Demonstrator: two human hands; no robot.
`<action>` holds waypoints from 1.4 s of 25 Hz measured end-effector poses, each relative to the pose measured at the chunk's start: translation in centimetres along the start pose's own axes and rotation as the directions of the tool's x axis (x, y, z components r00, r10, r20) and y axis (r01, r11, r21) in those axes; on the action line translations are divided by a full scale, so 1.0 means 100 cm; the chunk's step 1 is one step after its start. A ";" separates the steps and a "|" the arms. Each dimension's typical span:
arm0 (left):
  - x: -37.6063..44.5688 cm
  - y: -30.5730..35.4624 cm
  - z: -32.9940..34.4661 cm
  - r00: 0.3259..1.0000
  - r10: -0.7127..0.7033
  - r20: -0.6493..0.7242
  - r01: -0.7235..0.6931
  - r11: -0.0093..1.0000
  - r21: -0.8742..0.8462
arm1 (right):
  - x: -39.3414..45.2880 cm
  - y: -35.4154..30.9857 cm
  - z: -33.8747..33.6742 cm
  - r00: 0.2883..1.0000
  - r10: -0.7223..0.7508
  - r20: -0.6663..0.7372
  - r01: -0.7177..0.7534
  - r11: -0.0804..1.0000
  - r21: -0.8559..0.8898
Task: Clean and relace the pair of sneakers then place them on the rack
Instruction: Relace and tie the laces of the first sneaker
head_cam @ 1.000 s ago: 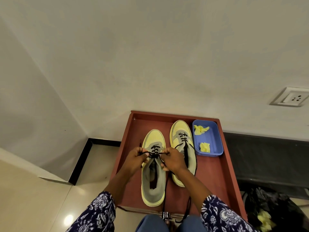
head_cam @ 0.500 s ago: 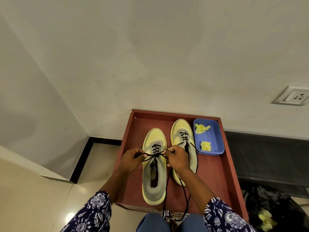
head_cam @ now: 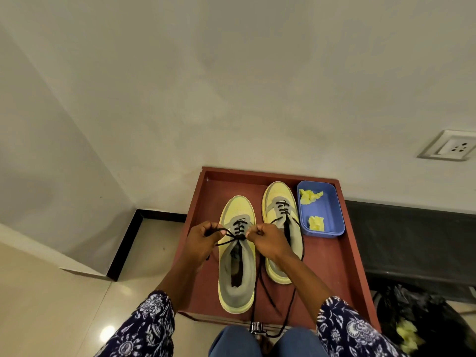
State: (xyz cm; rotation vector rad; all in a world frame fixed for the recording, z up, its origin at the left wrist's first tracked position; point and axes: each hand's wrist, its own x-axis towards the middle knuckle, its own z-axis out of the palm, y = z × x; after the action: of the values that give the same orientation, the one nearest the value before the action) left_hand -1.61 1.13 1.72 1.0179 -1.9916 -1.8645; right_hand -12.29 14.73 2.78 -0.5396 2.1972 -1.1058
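In the head view, a red-brown rack (head_cam: 342,256) sits low at the centre of the frame against a pale wall, and both sneakers stand on it with their toes toward the wall. The left sneaker (head_cam: 238,284), yellow with a grey collar, lies at the centre; the right sneaker (head_cam: 279,202) lies just beside it, a little higher in the frame.

The left hand (head_cam: 202,242) is curled around a loop of the black lace (head_cam: 238,229) at the left side of the left sneaker's throat. The right hand (head_cam: 266,239) pinches the other end of the same lace with bent fingers at the right side of the throat, and partly covers the right sneaker. The lace runs taut between the two hands over the last eyelets. A loose black lace (head_cam: 260,287) trails down from the right sneaker toward the bottom of the frame.

A blue tray (head_cam: 327,202) stands on the rack just right of the right sneaker, holding two crumpled yellow cloths (head_cam: 315,222). A wall socket (head_cam: 450,148) shows at the right edge.
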 end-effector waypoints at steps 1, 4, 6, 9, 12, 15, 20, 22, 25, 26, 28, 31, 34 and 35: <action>-0.001 0.002 0.000 1.000 0.031 -0.001 -0.031 0.999 0.035 | 0.001 -0.001 0.000 0.999 -0.039 0.006 0.040 0.996 -0.079; -0.003 0.000 -0.004 0.996 0.085 -0.005 -0.084 0.984 0.154 | -0.001 -0.003 -0.003 0.999 -0.027 0.033 0.031 0.994 -0.102; -0.003 -0.003 -0.008 0.992 0.126 -0.019 -0.117 0.961 0.250 | -0.001 -0.003 -0.007 0.996 0.086 0.037 -0.090 0.990 0.109; 0.001 -0.009 -0.010 0.986 0.169 -0.014 -0.147 0.894 0.424 | -0.002 -0.007 -0.012 0.979 0.199 0.045 -0.202 0.925 0.321; 0.001 -0.008 -0.007 0.982 0.188 -0.025 -0.157 0.880 0.448 | 0.000 -0.006 -0.009 0.998 0.069 0.014 -0.070 0.993 0.095; -0.003 -0.001 -0.007 0.985 0.166 -0.053 -0.149 0.961 0.233 | 0.002 -0.005 -0.010 0.999 -0.030 0.020 0.032 0.993 -0.118; -0.004 0.002 -0.008 0.974 0.222 -0.033 -0.204 0.937 0.283 | 0.001 -0.004 -0.017 0.998 0.034 -0.046 -0.036 0.998 -0.051; -0.002 0.003 -0.010 0.974 0.224 -0.009 -0.206 0.910 0.359 | -0.003 -0.007 -0.019 0.994 0.097 -0.052 -0.093 0.994 0.060; -0.003 0.003 -0.013 0.976 0.211 0.062 -0.218 0.889 0.403 | -0.003 -0.008 -0.022 0.988 0.146 -0.051 -0.131 0.964 0.230; -0.003 0.002 -0.014 0.975 0.209 0.075 -0.221 0.886 0.409 | -0.003 -0.008 -0.023 0.986 0.161 -0.050 -0.140 0.945 0.294; -0.001 0.000 -0.015 0.977 0.198 0.079 -0.213 0.886 0.413 | -0.002 -0.006 -0.023 0.984 0.172 -0.048 -0.145 0.926 0.348; 0.004 0.000 -0.015 0.983 0.159 0.088 -0.182 0.863 0.471 | -0.003 -0.004 -0.024 0.992 0.114 -0.061 -0.100 0.975 0.197; 0.005 0.001 -0.018 0.978 0.143 0.149 -0.201 0.825 0.528 | -0.003 -0.002 -0.024 0.997 0.012 -0.079 -0.015 0.999 -0.033; 0.005 0.002 -0.019 0.975 0.138 0.173 -0.211 0.814 0.541 | -0.001 -0.001 -0.025 0.998 -0.005 -0.068 0.000 0.996 -0.087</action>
State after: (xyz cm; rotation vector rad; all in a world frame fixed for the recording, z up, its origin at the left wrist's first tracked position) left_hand -0.88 -0.66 2.05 0.8084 -2.6915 -1.2952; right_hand -13.91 16.15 4.07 -0.5500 2.3128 -1.0473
